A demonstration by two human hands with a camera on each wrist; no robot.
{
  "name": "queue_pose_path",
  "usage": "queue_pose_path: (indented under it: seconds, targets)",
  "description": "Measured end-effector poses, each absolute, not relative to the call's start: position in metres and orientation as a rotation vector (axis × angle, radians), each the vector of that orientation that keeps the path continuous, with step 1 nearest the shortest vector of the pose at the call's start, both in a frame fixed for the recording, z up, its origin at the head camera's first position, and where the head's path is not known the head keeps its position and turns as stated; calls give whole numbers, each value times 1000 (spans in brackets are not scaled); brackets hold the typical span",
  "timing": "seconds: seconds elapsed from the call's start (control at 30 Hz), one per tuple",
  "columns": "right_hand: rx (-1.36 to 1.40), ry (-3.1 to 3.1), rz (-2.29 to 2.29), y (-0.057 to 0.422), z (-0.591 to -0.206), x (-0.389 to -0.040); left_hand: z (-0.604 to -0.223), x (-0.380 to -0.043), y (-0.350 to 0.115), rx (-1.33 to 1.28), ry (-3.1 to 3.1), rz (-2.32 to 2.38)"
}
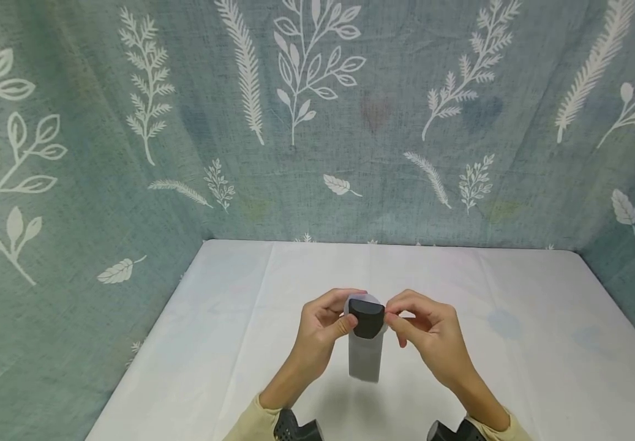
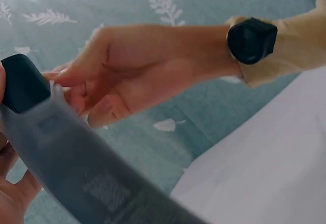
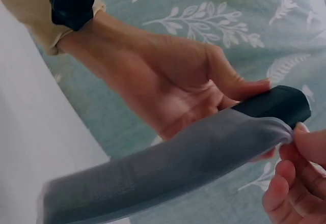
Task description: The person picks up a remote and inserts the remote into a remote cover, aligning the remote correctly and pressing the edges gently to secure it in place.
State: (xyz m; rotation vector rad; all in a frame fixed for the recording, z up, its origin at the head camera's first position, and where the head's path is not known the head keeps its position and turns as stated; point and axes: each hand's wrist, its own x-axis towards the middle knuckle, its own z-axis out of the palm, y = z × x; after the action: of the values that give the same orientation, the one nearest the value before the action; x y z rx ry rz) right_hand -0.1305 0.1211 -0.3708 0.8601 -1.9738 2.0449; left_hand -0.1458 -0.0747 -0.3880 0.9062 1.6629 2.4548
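A long black object (image 1: 367,317) with a rounded end sits inside a translucent frosted plastic sleeve (image 1: 364,360). Its black end sticks out of the sleeve's mouth, while the covered part hangs down above the table; its exact kind is hidden. My left hand (image 1: 317,334) grips it near the top, thumb on the front of the black end. With thumb and fingertips my right hand (image 1: 433,334) pinches the sleeve's rim on the right side. The left wrist view shows a faint square print (image 2: 107,191) on the covered part.
Beneath both hands spreads a white-covered table (image 1: 262,294). A grey-green curtain (image 1: 295,184) with white leaf patterns stands behind it and at both sides. Black wrist cameras (image 1: 295,427) sit on my beige sleeves (image 1: 251,422).
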Motion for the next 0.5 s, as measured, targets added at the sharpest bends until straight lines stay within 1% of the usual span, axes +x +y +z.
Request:
queue_pose_path:
  seconds: [0.1, 0.2, 0.33, 0.43, 0.5]
  targets:
    - [852, -1999, 2010, 118, -371, -129, -387, -142, -74, 939, 1765, 2426]
    - [851, -2029, 1980, 116, -370, -129, -384, -137, -72, 1052, 1969, 2396]
    - [808, -2036, 1896, 114, -369, -127, -378, -134, -64, 1339, 2316, 2333]
    - [744, -2014, 1836, 113, -368, -126, -375, -137, -58, 1579, 2490, 2270]
    - [711, -1988, 1815, 111, -367, -127, -373, -140, -56, 1696, 2546, 2219]
